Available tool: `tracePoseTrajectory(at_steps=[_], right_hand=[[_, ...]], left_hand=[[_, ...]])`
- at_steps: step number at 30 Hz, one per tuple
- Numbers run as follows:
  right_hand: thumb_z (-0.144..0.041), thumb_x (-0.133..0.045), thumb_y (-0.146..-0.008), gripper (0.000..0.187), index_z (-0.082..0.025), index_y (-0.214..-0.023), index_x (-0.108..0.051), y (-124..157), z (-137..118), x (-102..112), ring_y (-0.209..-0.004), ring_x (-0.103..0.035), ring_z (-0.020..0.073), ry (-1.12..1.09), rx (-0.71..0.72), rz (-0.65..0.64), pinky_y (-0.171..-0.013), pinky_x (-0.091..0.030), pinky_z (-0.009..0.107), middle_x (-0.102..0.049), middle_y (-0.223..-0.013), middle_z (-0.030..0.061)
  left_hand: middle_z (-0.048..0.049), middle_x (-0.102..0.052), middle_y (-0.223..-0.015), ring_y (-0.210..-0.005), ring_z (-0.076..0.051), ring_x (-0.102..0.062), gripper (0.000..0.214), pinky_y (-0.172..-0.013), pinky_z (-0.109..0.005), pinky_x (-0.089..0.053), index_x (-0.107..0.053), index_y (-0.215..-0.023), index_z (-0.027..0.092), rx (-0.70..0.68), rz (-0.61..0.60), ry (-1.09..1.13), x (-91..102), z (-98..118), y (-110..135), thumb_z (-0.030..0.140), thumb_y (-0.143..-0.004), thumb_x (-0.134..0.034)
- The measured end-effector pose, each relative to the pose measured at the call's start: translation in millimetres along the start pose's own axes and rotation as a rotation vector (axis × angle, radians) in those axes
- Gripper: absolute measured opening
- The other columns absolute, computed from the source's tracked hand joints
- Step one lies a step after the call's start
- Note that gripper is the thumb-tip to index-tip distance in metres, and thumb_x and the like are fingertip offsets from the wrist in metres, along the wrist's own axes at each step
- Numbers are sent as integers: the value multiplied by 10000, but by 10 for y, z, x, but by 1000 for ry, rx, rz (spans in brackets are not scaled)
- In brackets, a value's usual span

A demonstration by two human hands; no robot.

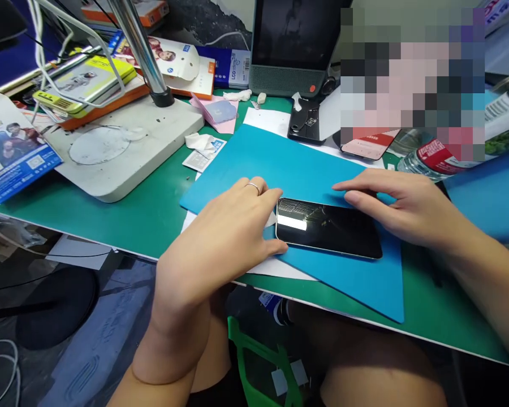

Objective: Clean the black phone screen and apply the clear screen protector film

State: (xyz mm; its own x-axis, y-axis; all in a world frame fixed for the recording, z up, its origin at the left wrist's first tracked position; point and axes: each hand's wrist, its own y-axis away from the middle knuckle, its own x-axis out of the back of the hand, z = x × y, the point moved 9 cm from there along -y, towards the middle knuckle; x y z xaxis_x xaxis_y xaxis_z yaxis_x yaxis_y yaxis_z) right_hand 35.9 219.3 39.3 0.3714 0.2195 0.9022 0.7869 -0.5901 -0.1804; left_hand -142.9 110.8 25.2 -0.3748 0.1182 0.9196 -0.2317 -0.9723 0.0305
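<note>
Left hand (233, 226) spans phone (335, 233) at left, blue mat (280, 155) beneath, can't say if pinching; right hand (411, 204) at right, fingers parted.

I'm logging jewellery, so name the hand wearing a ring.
The left hand, at one end of the phone: a silver ring shows on it; the right hand shows none.

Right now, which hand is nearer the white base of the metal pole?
Left. The left hand is at the end of the phone nearer the white base; the right hand is farther off, toward the phone's opposite end.
</note>
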Motion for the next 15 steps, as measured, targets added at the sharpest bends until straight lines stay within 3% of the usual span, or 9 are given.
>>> tracePoseTrajectory(at_steps=[3,8,11,15], right_hand=[[-393,-613,-1000,253,-265,-1147,-774,-39,-269,-26,-983,-712,292,15,113,-45,-855,-538,446,-761,-1085,126],[-563,-567,-992,501,-247,-1362,-684,-159,-688,-298,-1112,-656,346,38,160,-186,-906,-532,502,-699,-1236,156],[-659,-548,-968,580,-192,-1269,-718,-250,-775,-442,-1086,-627,354,48,154,-173,-881,-518,485,-682,-1185,178],[-694,-319,-1031,657,-198,-1171,-726,-307,-749,-501,-1037,-609,321,-35,166,-102,-889,-490,468,-670,-1121,166]], left_hand=[[-93,-640,-1232,-1162,-300,-587,371,-948,-415,-507,-680,-1187,198,10,-4,32,8,-40,-10,406,-889,-756],[-86,-627,-1124,-1114,-303,-577,386,-911,-421,-505,-685,-1205,190,-11,3,38,7,-45,-21,425,-901,-733],[-85,-610,-1102,-1097,-305,-567,431,-903,-427,-503,-670,-1244,181,-22,10,30,5,-29,-24,440,-904,-731],[-95,-591,-1137,-1094,-304,-550,462,-912,-429,-502,-663,-1256,185,-18,33,11,15,-7,-33,448,-888,-757]])
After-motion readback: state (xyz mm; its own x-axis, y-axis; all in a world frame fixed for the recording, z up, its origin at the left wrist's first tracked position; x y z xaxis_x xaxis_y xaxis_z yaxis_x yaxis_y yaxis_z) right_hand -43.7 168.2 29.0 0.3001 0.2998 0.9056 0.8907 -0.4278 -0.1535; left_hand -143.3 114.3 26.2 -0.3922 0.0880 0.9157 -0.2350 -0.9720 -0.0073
